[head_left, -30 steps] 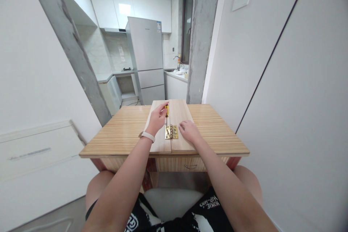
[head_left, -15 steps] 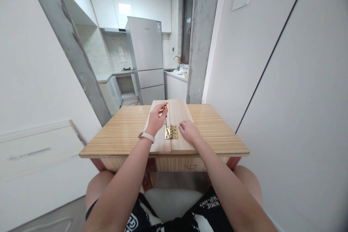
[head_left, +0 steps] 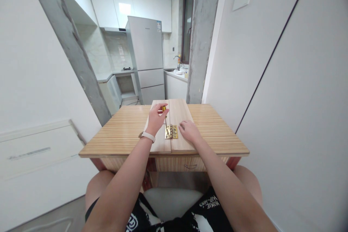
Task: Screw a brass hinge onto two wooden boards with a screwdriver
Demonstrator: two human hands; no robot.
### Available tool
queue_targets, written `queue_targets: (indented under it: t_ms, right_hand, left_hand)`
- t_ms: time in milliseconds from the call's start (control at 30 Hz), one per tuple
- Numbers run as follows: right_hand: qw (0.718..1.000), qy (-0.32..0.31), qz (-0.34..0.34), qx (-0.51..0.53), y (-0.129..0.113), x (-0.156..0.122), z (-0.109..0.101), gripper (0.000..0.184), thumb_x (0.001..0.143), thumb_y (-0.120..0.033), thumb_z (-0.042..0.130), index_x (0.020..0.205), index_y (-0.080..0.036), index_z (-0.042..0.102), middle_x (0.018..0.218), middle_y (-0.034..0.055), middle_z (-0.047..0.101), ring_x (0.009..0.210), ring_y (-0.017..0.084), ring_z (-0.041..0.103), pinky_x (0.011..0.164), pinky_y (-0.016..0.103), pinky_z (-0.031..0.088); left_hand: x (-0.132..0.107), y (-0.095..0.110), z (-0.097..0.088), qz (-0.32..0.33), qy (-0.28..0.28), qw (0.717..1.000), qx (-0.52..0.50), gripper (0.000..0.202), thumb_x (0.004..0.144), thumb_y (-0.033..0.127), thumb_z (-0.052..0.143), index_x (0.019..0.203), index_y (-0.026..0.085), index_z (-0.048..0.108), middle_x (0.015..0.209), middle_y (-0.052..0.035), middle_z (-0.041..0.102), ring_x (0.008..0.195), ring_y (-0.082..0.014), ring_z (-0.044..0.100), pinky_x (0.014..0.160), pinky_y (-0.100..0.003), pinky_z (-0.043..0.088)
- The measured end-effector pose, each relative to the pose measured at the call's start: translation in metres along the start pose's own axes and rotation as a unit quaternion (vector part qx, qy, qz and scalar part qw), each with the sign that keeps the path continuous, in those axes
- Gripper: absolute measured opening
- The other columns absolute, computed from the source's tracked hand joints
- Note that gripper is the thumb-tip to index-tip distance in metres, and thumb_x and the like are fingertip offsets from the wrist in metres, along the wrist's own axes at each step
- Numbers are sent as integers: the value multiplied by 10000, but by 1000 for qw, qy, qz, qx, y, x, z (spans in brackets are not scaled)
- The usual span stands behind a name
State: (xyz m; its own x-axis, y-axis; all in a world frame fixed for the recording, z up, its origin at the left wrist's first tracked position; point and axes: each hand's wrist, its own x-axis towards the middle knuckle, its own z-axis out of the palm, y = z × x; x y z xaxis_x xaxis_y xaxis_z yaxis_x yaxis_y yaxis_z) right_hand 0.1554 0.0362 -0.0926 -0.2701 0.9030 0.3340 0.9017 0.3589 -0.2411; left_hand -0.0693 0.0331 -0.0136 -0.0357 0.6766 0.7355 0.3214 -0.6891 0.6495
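My left hand [head_left: 157, 116] is closed around the yellow-and-black handle of a screwdriver [head_left: 164, 108]. The screwdriver stands nearly upright, its shaft pointing down at the left leaf of a brass hinge [head_left: 171, 132]. That hinge bridges the seam between two pale wooden boards, the left board [head_left: 160, 146] and the right board [head_left: 181, 110], lying side by side. Screw heads show in the hinge's right leaf; the screwdriver tip is too small to make out. Just right of the hinge, my right hand [head_left: 189, 130] rests on the right board with its fingers curled and nothing visible in them.
The boards lie on a wood-grain table [head_left: 116, 134] with a drawer [head_left: 181, 164] facing my legs. Beyond it stand a grey fridge [head_left: 146, 45] and a sink counter [head_left: 176, 83]. White walls and a grey door frame [head_left: 202, 36] flank the table.
The fingers of my left hand have shifted slightly on the screwdriver handle, showing more of its yellow side. My right hand, the hinge and the boards stay in place.
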Motion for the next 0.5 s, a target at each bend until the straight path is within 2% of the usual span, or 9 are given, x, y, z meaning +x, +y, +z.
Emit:
queue_targets:
  t_ms: [133,233,367,500]
  right_hand:
    - [1000,3,-3,4,1,0,1,311,1094,-385,502,1165,-227,760,1255,111,741,1242,242,601,1112,341,396]
    - [1000,5,-3,6,1,0,2,305,1093,-379,505,1166,-224,757,1261,109,735,1247,238,595,1108,343,395]
    - [1000,9,-2,6,2,1,3,295,1093,-377,510,1154,-224,754,1254,105,737,1239,238,600,1092,342,401]
    - [1000,7,0,5,2,1,3,284,1089,-377,521,1152,-227,754,1253,102,739,1233,237,604,1102,339,398]
  left_hand:
    - [-1,-5,1,-14,-33,998,-44,339,1026,282,621,1356,255,698,1274,-103,731,1170,-214,717,981,-370,630]
    - [-1,-7,0,-28,-53,995,-74,371,1049,246,557,1402,260,670,1317,-105,732,1212,-220,722,994,-374,621]
    - [1,-4,-1,-36,-41,997,-53,360,985,271,676,1343,251,707,1135,-88,762,1027,-198,747,854,-323,646]
    - [1,-2,0,-49,-8,998,-26,335,916,309,771,1242,242,738,994,-58,728,849,-164,703,699,-267,635]
